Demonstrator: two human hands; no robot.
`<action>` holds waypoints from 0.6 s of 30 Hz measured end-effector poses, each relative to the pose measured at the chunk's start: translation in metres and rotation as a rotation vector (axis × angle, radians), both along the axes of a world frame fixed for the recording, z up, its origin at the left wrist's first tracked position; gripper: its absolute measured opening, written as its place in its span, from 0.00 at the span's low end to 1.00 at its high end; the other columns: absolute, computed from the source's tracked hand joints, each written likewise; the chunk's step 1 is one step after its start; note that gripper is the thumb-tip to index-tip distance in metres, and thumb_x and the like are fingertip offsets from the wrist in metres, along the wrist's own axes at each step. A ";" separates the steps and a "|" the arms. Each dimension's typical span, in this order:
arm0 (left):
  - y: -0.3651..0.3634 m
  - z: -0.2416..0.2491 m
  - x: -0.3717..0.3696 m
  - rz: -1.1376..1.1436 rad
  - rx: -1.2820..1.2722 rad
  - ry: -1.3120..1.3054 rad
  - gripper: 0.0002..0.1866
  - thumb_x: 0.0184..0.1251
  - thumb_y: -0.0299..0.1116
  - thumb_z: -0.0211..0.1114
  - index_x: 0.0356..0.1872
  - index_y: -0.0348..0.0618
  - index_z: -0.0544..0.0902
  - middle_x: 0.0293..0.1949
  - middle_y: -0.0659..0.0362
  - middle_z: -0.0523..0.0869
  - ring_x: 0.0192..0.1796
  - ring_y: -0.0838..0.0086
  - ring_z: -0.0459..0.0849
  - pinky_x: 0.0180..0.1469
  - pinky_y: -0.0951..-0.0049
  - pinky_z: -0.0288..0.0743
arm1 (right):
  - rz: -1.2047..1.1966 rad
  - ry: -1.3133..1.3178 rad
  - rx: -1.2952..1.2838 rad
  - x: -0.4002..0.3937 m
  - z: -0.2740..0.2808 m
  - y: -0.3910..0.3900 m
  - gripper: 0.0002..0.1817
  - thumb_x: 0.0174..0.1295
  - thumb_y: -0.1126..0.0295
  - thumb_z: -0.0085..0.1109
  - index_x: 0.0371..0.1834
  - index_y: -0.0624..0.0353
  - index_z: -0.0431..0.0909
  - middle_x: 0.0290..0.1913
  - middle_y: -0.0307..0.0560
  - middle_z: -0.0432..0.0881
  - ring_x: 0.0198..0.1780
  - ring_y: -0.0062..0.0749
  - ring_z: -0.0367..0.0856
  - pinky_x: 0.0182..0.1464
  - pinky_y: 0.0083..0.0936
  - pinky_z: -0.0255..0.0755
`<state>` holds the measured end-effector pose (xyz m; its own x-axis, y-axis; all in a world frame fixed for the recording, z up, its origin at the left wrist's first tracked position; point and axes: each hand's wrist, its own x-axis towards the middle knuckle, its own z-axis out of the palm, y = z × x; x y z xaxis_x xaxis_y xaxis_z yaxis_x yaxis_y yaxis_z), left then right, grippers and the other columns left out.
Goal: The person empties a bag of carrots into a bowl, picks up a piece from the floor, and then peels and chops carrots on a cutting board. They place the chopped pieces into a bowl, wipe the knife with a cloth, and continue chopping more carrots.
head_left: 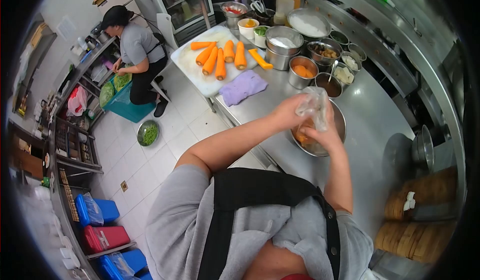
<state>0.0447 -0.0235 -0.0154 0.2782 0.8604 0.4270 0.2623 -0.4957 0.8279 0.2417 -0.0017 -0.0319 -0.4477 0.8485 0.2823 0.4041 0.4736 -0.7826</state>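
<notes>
Both hands are over a steel mixing bowl (340, 122) on the metal counter. My left hand (292, 111) is closed on the upper part of a clear plastic bag (315, 101). My right hand (322, 132) grips the same bag from the other side, lower down. Something orange (303, 136) shows beneath the bag, inside the bowl. My hands hide much of the bowl's inside. Just beyond it stand a steel pot of orange pieces (303, 70) and a pot of brown sauce (328, 84) with a spoon in it.
Several carrots (220, 65) lie on a white cutting board (200, 83), with a purple cloth (243, 87) and a yellow-handled peeler-like tool (260, 59) beside it. A person (137, 52) sits by a teal tub (131, 102) of greens. A bowl of green vegetables (148, 133) rests on the floor.
</notes>
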 end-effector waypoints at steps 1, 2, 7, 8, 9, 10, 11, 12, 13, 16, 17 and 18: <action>-0.003 0.004 0.007 0.013 0.049 -0.007 0.26 0.58 0.36 0.71 0.57 0.43 0.77 0.59 0.49 0.75 0.63 0.54 0.72 0.64 0.63 0.67 | -0.026 -0.012 0.088 -0.010 0.002 -0.002 0.62 0.34 0.63 0.79 0.75 0.57 0.50 0.75 0.54 0.53 0.75 0.47 0.54 0.74 0.37 0.53; -0.006 0.009 0.013 -0.021 0.119 0.031 0.22 0.56 0.34 0.71 0.53 0.44 0.79 0.55 0.49 0.76 0.57 0.56 0.75 0.61 0.60 0.68 | -0.035 0.042 0.270 -0.022 0.006 -0.006 0.48 0.43 0.66 0.74 0.71 0.59 0.60 0.69 0.53 0.66 0.69 0.42 0.65 0.69 0.35 0.61; 0.003 0.018 -0.004 0.149 0.430 0.134 0.36 0.49 0.42 0.78 0.60 0.43 0.73 0.61 0.50 0.72 0.62 0.56 0.70 0.66 0.58 0.64 | -0.181 0.507 -0.067 -0.028 0.010 0.004 0.19 0.59 0.71 0.62 0.53 0.63 0.77 0.47 0.47 0.84 0.51 0.33 0.81 0.55 0.28 0.72; 0.004 0.012 -0.011 0.155 0.329 0.057 0.42 0.46 0.44 0.79 0.63 0.41 0.69 0.63 0.49 0.70 0.63 0.55 0.69 0.67 0.57 0.62 | -0.219 0.330 0.161 -0.020 0.009 0.012 0.17 0.61 0.70 0.60 0.53 0.63 0.76 0.48 0.46 0.83 0.51 0.32 0.80 0.54 0.28 0.72; 0.007 0.003 -0.019 0.158 0.232 -0.015 0.48 0.43 0.47 0.80 0.65 0.40 0.65 0.64 0.48 0.67 0.65 0.54 0.68 0.68 0.57 0.61 | -0.234 0.370 0.132 -0.018 0.018 0.012 0.15 0.62 0.68 0.60 0.50 0.63 0.78 0.48 0.45 0.83 0.50 0.31 0.80 0.53 0.28 0.72; 0.008 -0.004 -0.022 0.164 0.132 -0.084 0.54 0.40 0.50 0.81 0.68 0.39 0.61 0.66 0.46 0.65 0.67 0.53 0.66 0.70 0.57 0.60 | -0.246 0.411 0.104 -0.023 0.033 0.007 0.13 0.63 0.67 0.59 0.48 0.62 0.79 0.49 0.44 0.82 0.50 0.31 0.79 0.53 0.28 0.71; 0.007 -0.011 -0.021 0.152 0.142 0.004 0.58 0.37 0.50 0.82 0.69 0.37 0.58 0.67 0.46 0.64 0.68 0.52 0.65 0.71 0.56 0.59 | -0.254 0.453 0.079 -0.028 0.042 0.004 0.12 0.64 0.65 0.58 0.45 0.62 0.80 0.49 0.44 0.81 0.49 0.30 0.79 0.52 0.28 0.71; 0.007 -0.015 -0.019 0.144 0.158 0.094 0.62 0.35 0.51 0.83 0.70 0.36 0.55 0.68 0.45 0.62 0.69 0.51 0.63 0.71 0.56 0.58 | -0.236 0.492 0.080 -0.031 0.041 0.005 0.14 0.65 0.65 0.58 0.48 0.62 0.79 0.48 0.43 0.81 0.49 0.30 0.78 0.52 0.27 0.70; 0.007 -0.014 -0.017 0.138 0.178 0.187 0.66 0.32 0.51 0.84 0.71 0.35 0.51 0.69 0.44 0.60 0.70 0.50 0.62 0.72 0.56 0.57 | -0.245 0.486 0.067 -0.037 0.044 0.001 0.14 0.64 0.65 0.58 0.49 0.62 0.78 0.48 0.43 0.81 0.48 0.30 0.78 0.52 0.27 0.70; 0.012 -0.012 0.011 0.141 0.079 0.077 0.59 0.37 0.38 0.82 0.70 0.33 0.53 0.66 0.41 0.67 0.69 0.49 0.67 0.67 0.58 0.65 | -0.247 0.459 -0.034 -0.057 0.046 -0.008 0.21 0.61 0.68 0.60 0.57 0.62 0.74 0.50 0.48 0.81 0.52 0.32 0.79 0.54 0.27 0.71; 0.014 -0.010 0.015 0.155 0.000 0.026 0.58 0.38 0.34 0.81 0.71 0.33 0.53 0.65 0.40 0.68 0.68 0.49 0.67 0.67 0.58 0.65 | -0.244 0.430 -0.041 -0.056 0.047 -0.009 0.22 0.60 0.68 0.60 0.57 0.62 0.73 0.50 0.48 0.81 0.52 0.31 0.78 0.55 0.27 0.71; -0.004 0.026 0.014 0.149 -0.199 -0.057 0.45 0.44 0.30 0.75 0.67 0.36 0.62 0.58 0.42 0.76 0.63 0.50 0.74 0.64 0.60 0.69 | -0.230 0.402 -0.048 -0.054 0.050 -0.011 0.22 0.60 0.69 0.60 0.58 0.62 0.72 0.50 0.48 0.81 0.52 0.31 0.78 0.55 0.27 0.71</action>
